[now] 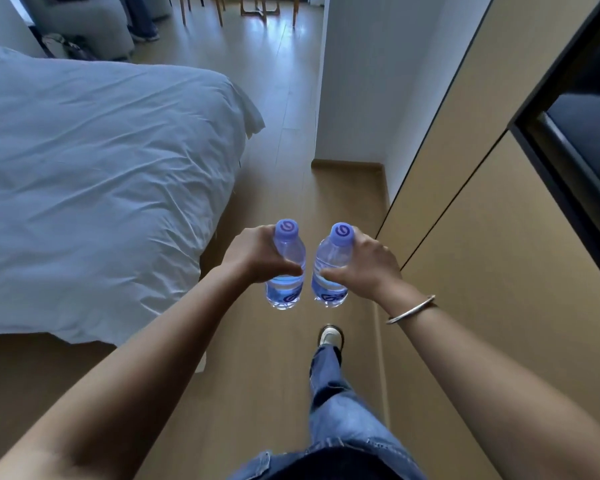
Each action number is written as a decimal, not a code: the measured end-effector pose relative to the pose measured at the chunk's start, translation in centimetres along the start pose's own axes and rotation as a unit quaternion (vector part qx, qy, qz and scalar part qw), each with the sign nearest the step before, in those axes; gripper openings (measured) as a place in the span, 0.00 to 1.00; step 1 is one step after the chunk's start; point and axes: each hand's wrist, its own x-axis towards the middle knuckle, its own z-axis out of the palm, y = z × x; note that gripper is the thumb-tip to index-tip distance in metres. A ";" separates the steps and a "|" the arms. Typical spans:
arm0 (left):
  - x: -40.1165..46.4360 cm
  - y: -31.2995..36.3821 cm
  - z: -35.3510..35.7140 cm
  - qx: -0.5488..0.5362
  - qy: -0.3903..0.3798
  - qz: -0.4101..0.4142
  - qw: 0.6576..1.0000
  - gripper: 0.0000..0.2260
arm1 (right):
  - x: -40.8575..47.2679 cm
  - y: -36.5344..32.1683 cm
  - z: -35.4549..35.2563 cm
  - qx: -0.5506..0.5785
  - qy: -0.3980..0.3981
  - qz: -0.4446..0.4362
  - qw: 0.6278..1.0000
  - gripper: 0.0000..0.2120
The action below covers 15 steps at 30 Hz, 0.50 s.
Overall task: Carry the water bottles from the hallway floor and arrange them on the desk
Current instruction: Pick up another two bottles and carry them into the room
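I carry two clear water bottles with light purple caps, upright, side by side above the wooden floor. My left hand [257,256] grips the left bottle [288,268] around its upper body. My right hand [364,263] grips the right bottle [331,268] the same way; a silver bangle sits on that wrist. The two bottles are close together but do not touch. No desk is in view.
A bed with a white duvet [101,174] fills the left. A wooden wardrobe front [492,237] runs along the right, with a white wall corner [354,98] ahead. The floor passage [284,116] leads to chair legs [219,8] at the far end. My right foot [330,336] is forward.
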 end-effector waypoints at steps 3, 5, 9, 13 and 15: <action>5.8 0.3 -0.2 -0.002 -0.005 0.001 1.000 0.18 | 6.0 0.9 -0.4 -0.008 -0.011 -0.011 1.000 0.28; 10.1 0.8 -0.5 -0.001 -0.004 -0.001 1.000 0.19 | 10.4 1.5 -0.9 -0.012 -0.020 -0.017 1.000 0.27; 18.8 2.1 -2.0 -0.014 -0.004 -0.019 1.000 0.20 | 19.3 2.3 -3.0 -0.006 -0.027 -0.037 0.999 0.26; 26.3 2.9 -3.4 -0.021 0.019 -0.029 0.999 0.18 | 27.7 3.0 -5.3 -0.003 -0.022 -0.053 0.998 0.27; 29.4 3.2 -4.1 -0.028 0.033 -0.038 0.998 0.17 | 31.4 3.0 -6.1 0.000 -0.015 -0.058 0.998 0.27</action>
